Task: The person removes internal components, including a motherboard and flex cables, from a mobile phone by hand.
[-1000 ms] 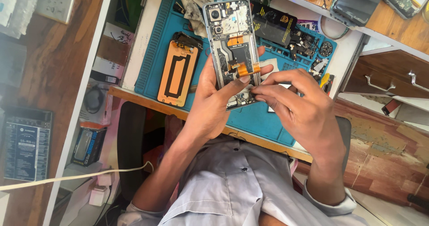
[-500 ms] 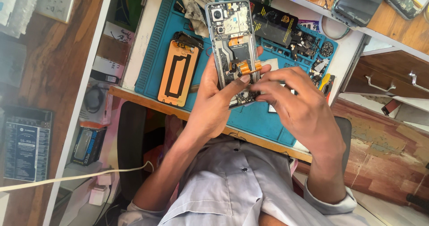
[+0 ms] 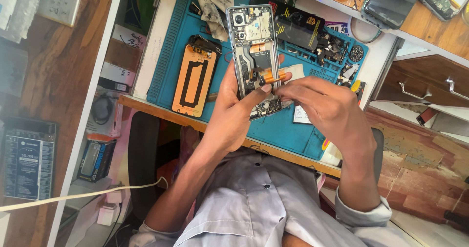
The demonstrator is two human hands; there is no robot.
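My left hand (image 3: pixel 233 117) grips an opened phone (image 3: pixel 253 37) from below, with its back cover off and the camera modules and boards showing. The left thumb presses near an orange flex cable (image 3: pixel 273 76) at the phone's middle. My right hand (image 3: pixel 328 111) comes in from the right. Its fingertips are pinched together at the phone's right edge, on the end of that flex cable. The phone is held above a blue work mat (image 3: pixel 168 46).
On the mat lie an orange-backed screen panel (image 3: pixel 194 78), a black battery (image 3: pixel 299 26), a crumpled cloth (image 3: pixel 215 5) and several small parts (image 3: pixel 342 51). More phones (image 3: pixel 391 2) sit on the wooden shelf beyond. A drawer with handles (image 3: pixel 420 88) is at right, and a white cable (image 3: pixel 73 195) at lower left.
The phone stays in my left hand at almost the same spot. My right fingertips have shifted slightly along the phone's lower right edge, by the orange flex cable.
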